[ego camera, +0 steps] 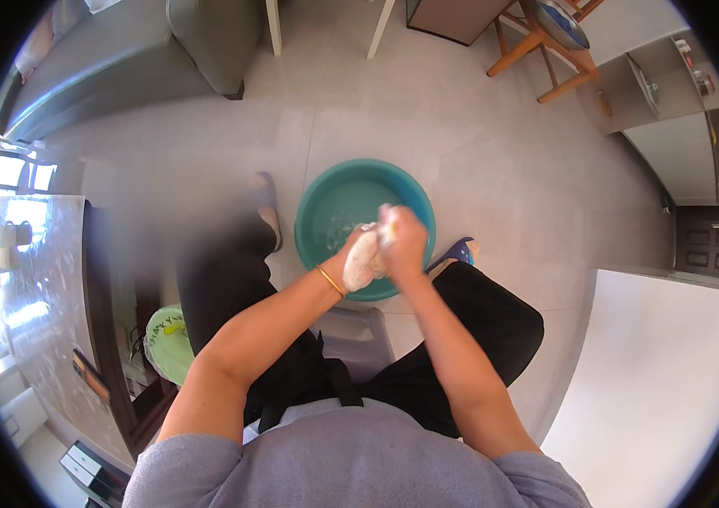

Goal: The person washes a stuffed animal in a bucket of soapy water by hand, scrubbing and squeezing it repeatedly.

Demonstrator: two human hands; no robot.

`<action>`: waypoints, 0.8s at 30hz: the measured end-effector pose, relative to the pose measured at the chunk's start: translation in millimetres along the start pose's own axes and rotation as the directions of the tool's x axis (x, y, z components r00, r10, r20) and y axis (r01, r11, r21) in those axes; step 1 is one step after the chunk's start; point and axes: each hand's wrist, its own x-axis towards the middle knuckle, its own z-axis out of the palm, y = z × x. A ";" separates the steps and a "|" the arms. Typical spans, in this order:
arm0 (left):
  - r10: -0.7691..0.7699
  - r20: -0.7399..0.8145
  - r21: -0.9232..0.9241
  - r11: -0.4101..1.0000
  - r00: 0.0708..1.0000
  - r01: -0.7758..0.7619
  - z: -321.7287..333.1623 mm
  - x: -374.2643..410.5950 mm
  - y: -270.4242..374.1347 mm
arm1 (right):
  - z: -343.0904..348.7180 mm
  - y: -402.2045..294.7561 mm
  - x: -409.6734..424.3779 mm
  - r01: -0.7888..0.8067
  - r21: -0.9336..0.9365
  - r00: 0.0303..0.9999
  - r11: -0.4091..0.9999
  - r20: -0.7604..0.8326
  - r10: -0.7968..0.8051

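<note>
A teal plastic basin [316, 193] stands on the floor between my feet, with water [356, 197] and some whitish suds or bubbles in it. Above the basin, both hands are close together on a pale, wet-looking cloth [360, 261]. My left hand [343, 255], below a gold-coloured bangle [331, 280], grips the cloth, which partly covers its fingers. Blurred by motion, my right hand [407, 244] is closed on another part of the cloth. The kind of cloth item cannot be made out.
A grey plastic stool [350, 333] is beneath me. Left of my leg is a green bin [167, 343] with a plastic liner, beside a stone-topped table [48, 279] bearing a phone [91, 376]. A sofa [118, 70] and a wooden chair [540, 47] stand farther off.
</note>
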 end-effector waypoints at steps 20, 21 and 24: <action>0.402 0.148 0.244 0.871 0.904 -0.427 41.1 -7.9 25.8 | -58.6 51.6 -1.4 -0.722 0.593 0.690 0.355 0.649 0.319; 0.381 0.195 0.247 0.873 0.904 -0.421 50.3 -10.7 28.7 | -59.9 49.5 -3.2 -0.760 0.588 0.650 0.277 0.695 0.309; 0.309 0.242 0.297 0.879 0.920 -0.374 59.1 -12.4 25.9 | -52.9 38.7 -7.6 -0.830 0.555 0.553 0.053 0.807 0.208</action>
